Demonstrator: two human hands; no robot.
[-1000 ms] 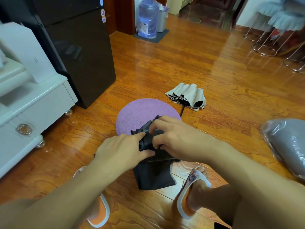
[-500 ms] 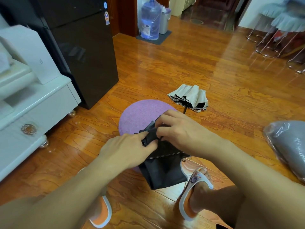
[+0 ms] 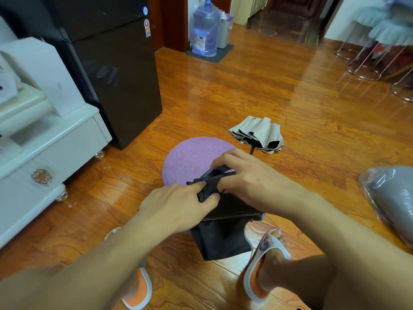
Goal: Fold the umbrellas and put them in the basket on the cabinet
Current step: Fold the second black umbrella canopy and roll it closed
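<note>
The person sits low over the wooden floor (image 3: 257, 86), both hands on a black umbrella (image 3: 221, 231) held above a round purple mat (image 3: 190, 157). The left hand (image 3: 176, 206) pinches the gathered top of the fabric between thumb and forefinger; the right hand (image 3: 252, 182) curls its fingers round the same bunch from the far side, so the 2 hands touch across it. The loose canopy hangs down between 2 slippered feet, the right slipper (image 3: 266, 260) just beside its hem.

A second umbrella, cream with a black lining (image 3: 257, 135), lies half collapsed on the floor just past the mat, untouched. That makes 2 umbrellas in all.

To the left stands a white cabinet (image 3: 51, 148) with a white box (image 3: 51, 79) on top; no basket can be made out on it. Next to it is a tall black fridge (image 3: 116, 70). Farther back, 1 blue water jug (image 3: 205, 30) stands on a dark mat near a doorway. At the right edge lies a grey bundle in clear plastic (image 3: 393, 202), and metal-legged stools (image 3: 368, 52) stand in the far corner. Between the person and the cabinet the floor shows only the mat.
</note>
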